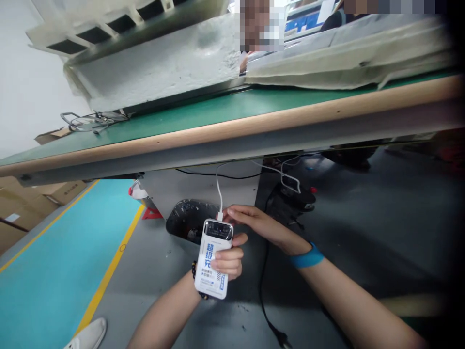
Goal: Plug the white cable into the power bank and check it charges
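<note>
A white power bank (213, 259) with blue lettering and a dark display at its top end is gripped in my left hand (228, 261). My fingers wrap around its right edge, and the palm is hidden behind it. A white charging cable (219, 189) runs down from under the table, its plug (220, 216) seated in the power bank's top end. Just right of that plug is my right hand (250, 219), thumb and fingers stretched towards it. The fingertips are beside the plug, partly hidden; no firm grip on it shows.
A green-topped workbench (203, 114) with a wooden edge spans the view above my hands. Below it stand a black bin (181, 218) and a dark round device (292, 198). A black power cord (264, 291) trails on the floor. Cardboard boxes (25, 208) stand left; people sit beyond the bench.
</note>
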Tool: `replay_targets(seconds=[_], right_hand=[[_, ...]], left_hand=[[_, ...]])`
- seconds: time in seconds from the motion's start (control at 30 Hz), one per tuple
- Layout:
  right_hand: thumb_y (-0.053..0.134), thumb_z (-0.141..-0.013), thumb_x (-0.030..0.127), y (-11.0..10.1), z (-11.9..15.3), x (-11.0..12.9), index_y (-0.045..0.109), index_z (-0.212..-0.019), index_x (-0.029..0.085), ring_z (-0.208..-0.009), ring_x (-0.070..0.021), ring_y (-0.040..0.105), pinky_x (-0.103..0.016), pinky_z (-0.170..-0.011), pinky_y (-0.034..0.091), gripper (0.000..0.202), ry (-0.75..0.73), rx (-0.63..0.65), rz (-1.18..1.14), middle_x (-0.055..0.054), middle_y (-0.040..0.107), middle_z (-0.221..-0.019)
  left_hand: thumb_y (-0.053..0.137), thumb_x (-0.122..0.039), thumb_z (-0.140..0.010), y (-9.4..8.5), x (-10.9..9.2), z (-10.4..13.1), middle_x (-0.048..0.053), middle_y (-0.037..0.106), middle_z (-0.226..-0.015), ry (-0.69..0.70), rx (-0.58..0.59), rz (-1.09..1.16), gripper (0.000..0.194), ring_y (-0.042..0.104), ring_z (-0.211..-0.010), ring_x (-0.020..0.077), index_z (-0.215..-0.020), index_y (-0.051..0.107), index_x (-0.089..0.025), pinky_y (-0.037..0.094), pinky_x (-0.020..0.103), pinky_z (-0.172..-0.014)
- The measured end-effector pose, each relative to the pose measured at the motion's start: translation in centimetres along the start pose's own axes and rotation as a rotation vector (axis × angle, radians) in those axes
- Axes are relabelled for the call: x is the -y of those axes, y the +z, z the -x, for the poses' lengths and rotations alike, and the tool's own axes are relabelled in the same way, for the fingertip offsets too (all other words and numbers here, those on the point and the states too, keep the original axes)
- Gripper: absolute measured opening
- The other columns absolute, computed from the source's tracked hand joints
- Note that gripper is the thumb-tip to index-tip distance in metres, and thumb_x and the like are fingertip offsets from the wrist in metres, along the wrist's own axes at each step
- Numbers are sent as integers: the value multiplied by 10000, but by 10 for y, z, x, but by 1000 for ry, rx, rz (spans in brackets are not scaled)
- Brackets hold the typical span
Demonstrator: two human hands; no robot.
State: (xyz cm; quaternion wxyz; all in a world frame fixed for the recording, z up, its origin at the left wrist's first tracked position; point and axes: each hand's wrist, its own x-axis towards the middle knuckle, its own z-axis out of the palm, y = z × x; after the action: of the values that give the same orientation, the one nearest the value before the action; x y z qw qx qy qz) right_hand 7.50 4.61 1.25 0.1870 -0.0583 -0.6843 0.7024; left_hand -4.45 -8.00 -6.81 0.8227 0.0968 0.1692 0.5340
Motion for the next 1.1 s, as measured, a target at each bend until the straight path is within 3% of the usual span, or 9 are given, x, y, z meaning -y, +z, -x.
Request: replay_targets(seconds=[0.37,0.57,0.73,0.93,1.1], right_hand=[[625,-947,512,2,2,4,709,-1052,154,-1002,-202,613,-333,-939,446,383,13,30,58,-70,691,-1040],[617,-952,523,2,0,5,703,-1075,160,-1060,-223,620,-353,-969,450,393,7,58,66,-74,691,-1058],[616,-957,510,1,-1,1,704,-1072,156,-1032,-216,627,-344,-945,462,382,-12,66,73,-70,691,-1036],[613,-956,520,1,-2,1,701,-1052,155,-1021,-215,623,-343,-934,466,388,-20,73,83,-67,686,-1021],[625,-944,534,1,-3,2,694,-1047,157,-1025,-216,624,-345,-940,463,397,-4,71,79,-73,692,-1044]], left_hand=[[425,-828,-852,-23,-6,-7,-107,195,-339,-88,126,-86,594,36,-198,74,-763,464,-243,83,233,-291],[400,-859,-838,-29,-8,-7,-122,128,-381,-136,24,-153,618,21,-243,67,-769,458,-248,50,253,-341],[404,-841,-854,-32,-8,-5,-114,161,-391,-132,11,-163,609,48,-250,61,-807,485,-239,52,250,-340],[472,-776,-863,-39,-9,-9,-101,197,-394,-146,0,-178,541,118,-240,80,-828,500,-237,127,245,-342],[496,-694,-909,-43,-8,-8,-84,267,-449,-81,-68,-180,466,208,-286,97,-910,528,-229,222,254,-396]])
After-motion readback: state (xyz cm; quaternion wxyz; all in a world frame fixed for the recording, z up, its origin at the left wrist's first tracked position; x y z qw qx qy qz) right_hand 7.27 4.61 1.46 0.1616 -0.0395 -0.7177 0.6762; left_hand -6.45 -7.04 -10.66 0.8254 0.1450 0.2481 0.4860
